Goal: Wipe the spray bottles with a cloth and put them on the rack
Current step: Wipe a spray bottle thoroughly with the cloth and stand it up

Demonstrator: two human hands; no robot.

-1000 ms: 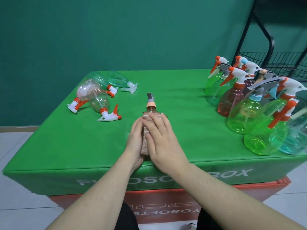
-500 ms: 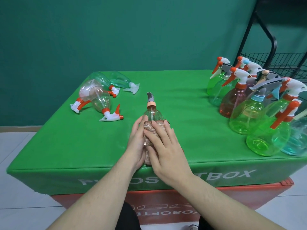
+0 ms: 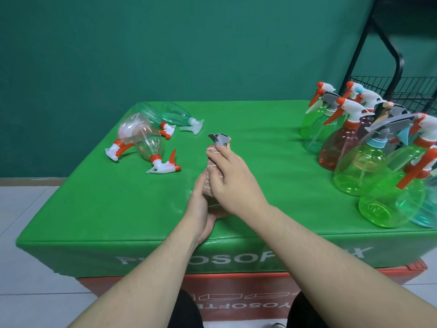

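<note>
Green table (image 3: 118, 209) lay below; cloth (image 3: 214, 172) was pressed around the bottle (image 3: 221, 139) by right hand (image 3: 233, 183), its base cupped by left hand (image 3: 201, 209).

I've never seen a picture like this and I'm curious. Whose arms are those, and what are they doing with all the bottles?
The camera sits on a person's head, looking down, so you see their own arms. The left hand holds a spray bottle, and the right hand presses a cloth around it to wipe it. On the green table some bottles lie on their sides at the left, and others stand upright at the right. A black wire rack waits behind those.
</note>
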